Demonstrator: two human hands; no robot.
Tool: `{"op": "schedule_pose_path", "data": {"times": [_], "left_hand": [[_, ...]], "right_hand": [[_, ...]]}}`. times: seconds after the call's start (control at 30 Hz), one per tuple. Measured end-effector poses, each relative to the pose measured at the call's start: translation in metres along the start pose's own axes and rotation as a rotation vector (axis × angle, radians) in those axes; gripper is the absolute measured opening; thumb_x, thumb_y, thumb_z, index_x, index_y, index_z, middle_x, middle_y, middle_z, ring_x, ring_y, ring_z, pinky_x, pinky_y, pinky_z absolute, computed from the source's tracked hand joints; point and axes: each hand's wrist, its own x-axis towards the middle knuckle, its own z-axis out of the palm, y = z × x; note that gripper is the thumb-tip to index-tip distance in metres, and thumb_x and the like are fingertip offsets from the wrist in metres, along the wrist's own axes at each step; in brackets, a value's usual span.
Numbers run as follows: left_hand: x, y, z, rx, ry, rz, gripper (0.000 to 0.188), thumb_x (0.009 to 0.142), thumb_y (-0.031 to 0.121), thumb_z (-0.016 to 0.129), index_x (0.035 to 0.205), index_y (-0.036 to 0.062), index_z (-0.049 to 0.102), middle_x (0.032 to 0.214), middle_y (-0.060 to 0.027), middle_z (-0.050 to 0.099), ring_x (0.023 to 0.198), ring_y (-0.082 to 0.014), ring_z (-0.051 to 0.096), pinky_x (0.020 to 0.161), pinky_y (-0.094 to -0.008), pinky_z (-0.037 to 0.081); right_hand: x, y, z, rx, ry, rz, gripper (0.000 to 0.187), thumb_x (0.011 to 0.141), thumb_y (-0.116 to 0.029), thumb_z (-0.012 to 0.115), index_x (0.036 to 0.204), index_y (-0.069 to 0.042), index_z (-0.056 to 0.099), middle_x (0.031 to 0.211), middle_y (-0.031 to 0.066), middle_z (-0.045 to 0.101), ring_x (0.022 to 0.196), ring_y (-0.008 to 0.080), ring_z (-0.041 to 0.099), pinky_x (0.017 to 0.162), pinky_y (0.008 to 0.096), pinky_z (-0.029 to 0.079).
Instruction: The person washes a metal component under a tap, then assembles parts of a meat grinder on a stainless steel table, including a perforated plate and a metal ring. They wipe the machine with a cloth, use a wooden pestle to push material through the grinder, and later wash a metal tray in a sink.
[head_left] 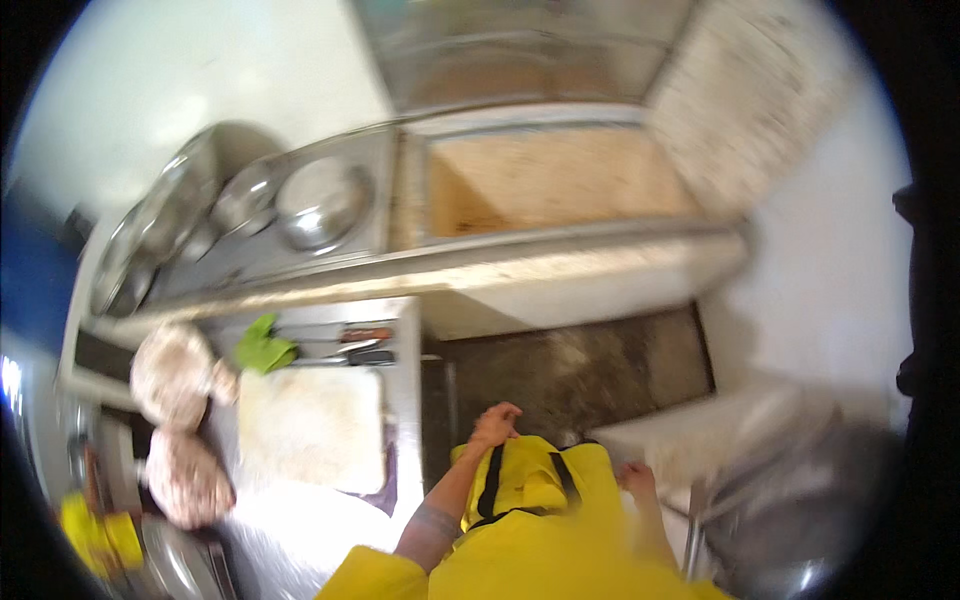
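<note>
My left hand (495,424) is in front of my yellow apron at waist height, fingers apart with nothing seen in them. My right hand (637,478) hangs low beside the apron; its fingers are smeared and too small to read. Left of me, on a steel table, lies a white cutting board (310,428), apart from both hands. Beyond it are a brown-handled knife (366,334), a black-handled tool (370,357) and a crumpled green cloth or glove (264,346). Two pale pinkish lumps, like raw plucked poultry (188,480), sit on the board's left.
Several steel bowls (322,205) stand on a counter (250,265) along the wall. To its right is a deep tan basin (560,180). Below it is dark wet floor (590,370). A yellow object (100,535) lies at lower left, and a large dark blurred shape (810,510) at lower right.
</note>
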Motion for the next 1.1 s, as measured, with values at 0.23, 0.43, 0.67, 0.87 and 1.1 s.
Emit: {"op": "schedule_pose_path", "data": {"times": [0.23,0.43,0.67,0.87,1.1], "left_hand": [[-0.031,-0.068,-0.029,0.278,0.450,-0.007,0.025,0.093,0.022,0.058,0.112,0.0095,0.068,0.103,-0.0170,0.071,0.098,-0.0365,0.069,0.083,-0.0456,0.055],[-0.183,-0.179,0.063,-0.031,0.593,-0.627,0.041,0.092,0.040,0.056,0.119,0.0126,0.070,0.118,-0.0192,0.069,0.112,-0.0382,0.065,0.095,-0.0471,0.051],[-0.312,-0.212,0.215,-0.597,0.689,-1.143,0.027,0.084,0.030,0.067,0.099,0.0100,0.076,0.098,-0.0129,0.075,0.093,-0.0282,0.072,0.083,-0.0408,0.057],[-0.327,-0.286,0.373,-0.470,0.875,-1.032,0.021,0.083,0.026,0.069,0.096,0.0111,0.076,0.092,-0.0105,0.076,0.085,-0.0238,0.073,0.078,-0.0389,0.059],[-0.382,-0.394,0.524,-1.017,1.322,-0.860,0.029,0.088,0.022,0.066,0.114,0.0106,0.069,0.088,-0.0125,0.074,0.079,-0.0219,0.072,0.071,-0.0393,0.060]], "right_hand": [[0.149,-0.109,0.037,-0.344,-0.295,-0.180,0.018,0.095,-0.012,0.058,0.103,0.002,0.064,0.080,0.0131,0.068,0.063,0.0198,0.066,0.056,0.0332,0.050],[0.317,-0.140,0.085,-0.416,-0.558,-0.574,0.027,0.093,-0.006,0.054,0.117,0.006,0.058,0.081,0.0171,0.069,0.065,0.0233,0.068,0.057,0.0362,0.057],[0.339,-0.165,0.187,-0.383,-0.714,-0.198,0.024,0.093,-0.007,0.055,0.113,0.006,0.060,0.084,0.0178,0.069,0.067,0.0252,0.069,0.057,0.0367,0.058],[0.096,-0.159,0.301,-0.915,-1.344,-0.483,0.028,0.097,-0.021,0.063,0.113,0.003,0.063,0.094,0.0124,0.070,0.080,0.0179,0.070,0.070,0.0317,0.057],[-0.276,-0.033,0.345,-1.292,-2.080,-0.893,0.036,0.099,-0.029,0.064,0.122,-0.003,0.060,0.099,0.0105,0.072,0.089,0.0172,0.070,0.080,0.0314,0.056]]}}
